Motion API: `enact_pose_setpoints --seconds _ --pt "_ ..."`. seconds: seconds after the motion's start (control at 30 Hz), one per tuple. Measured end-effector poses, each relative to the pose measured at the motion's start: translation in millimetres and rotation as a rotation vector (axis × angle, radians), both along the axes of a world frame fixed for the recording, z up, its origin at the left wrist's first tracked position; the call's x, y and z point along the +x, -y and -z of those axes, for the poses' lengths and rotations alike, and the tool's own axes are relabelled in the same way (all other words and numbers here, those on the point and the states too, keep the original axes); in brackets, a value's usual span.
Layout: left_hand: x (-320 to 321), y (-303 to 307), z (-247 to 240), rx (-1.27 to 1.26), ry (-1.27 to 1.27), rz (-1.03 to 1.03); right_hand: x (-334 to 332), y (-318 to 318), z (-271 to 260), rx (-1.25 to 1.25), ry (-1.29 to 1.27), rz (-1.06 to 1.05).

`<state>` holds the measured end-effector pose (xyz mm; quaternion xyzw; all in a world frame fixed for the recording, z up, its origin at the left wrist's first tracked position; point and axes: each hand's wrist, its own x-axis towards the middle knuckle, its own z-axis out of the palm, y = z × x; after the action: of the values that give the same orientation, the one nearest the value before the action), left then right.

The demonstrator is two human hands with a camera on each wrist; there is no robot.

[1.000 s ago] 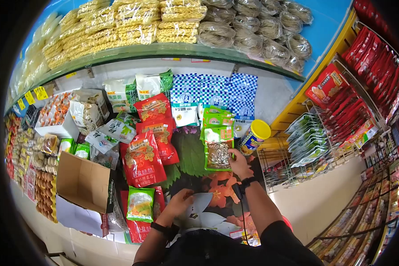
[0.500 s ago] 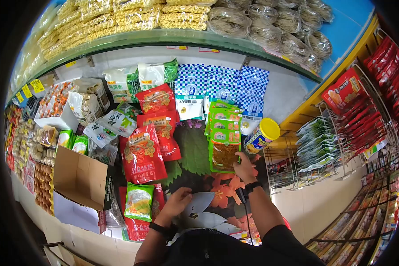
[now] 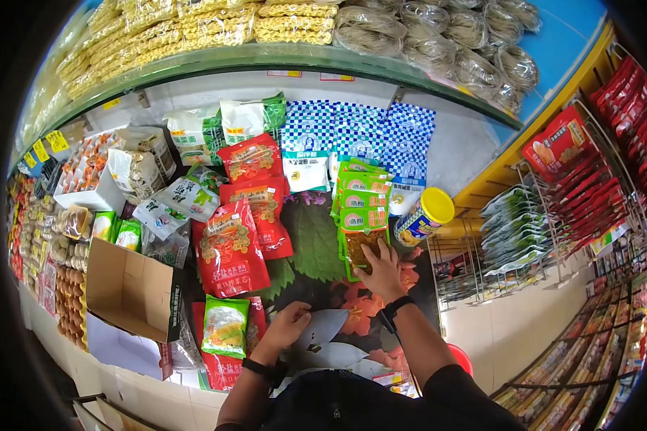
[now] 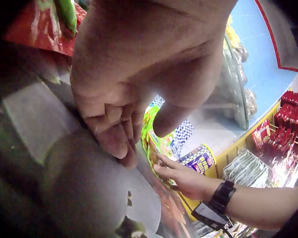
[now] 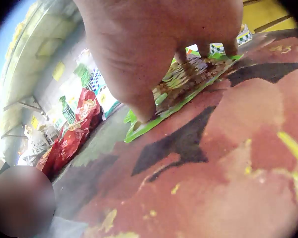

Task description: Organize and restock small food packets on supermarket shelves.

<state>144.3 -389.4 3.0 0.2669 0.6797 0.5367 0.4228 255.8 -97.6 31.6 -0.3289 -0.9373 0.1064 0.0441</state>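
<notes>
My right hand (image 3: 379, 267) lies flat with straight fingers on the nearest green snack packet (image 3: 352, 248), the front one of an overlapping row on the flower-print counter cloth (image 3: 313, 248). In the right wrist view, the right hand (image 5: 159, 59) presses fingers and thumb onto that green packet (image 5: 188, 85). My left hand (image 3: 292, 321) rests on the cloth close to my body, fingers loosely curled, holding nothing. The left wrist view shows the left hand (image 4: 121, 124) touching the cloth, with the right hand (image 4: 185, 177) on the green packets (image 4: 154, 141) beyond.
A yellow-lidded can (image 3: 424, 215) stands right of the green row. Red bags (image 3: 230, 251) lie to its left, blue-checked bags (image 3: 356, 136) behind. An open cardboard box (image 3: 133, 291) sits front left. A wire rack (image 3: 514, 230) of packets stands right. Noodle bundles fill the glass shelf (image 3: 280, 61) above.
The right hand laid the green packet down at the front of the row and now presses flat on it. The left hand has stayed in place.
</notes>
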Motion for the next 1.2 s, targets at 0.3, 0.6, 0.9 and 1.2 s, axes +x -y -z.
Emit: enact_pose_setpoints --seconds 0.3,0.6,0.9,1.2 --pt "-14 -18 -12 0.031 -0.021 0.051 -14 -4 -9 -0.015 0.058 0.050" --pt "-97 -190 -17 0.076 -0.315 -0.100 -22 -29 3 -0.209 -0.220 0.116" --pt "-111 -260 -16 0.109 -0.370 -0.007 -39 -41 5 -0.413 -0.426 0.139" --pt "-145 -286 14 0.128 -0.366 -0.094 -54 -74 26 -0.386 -0.429 0.256"
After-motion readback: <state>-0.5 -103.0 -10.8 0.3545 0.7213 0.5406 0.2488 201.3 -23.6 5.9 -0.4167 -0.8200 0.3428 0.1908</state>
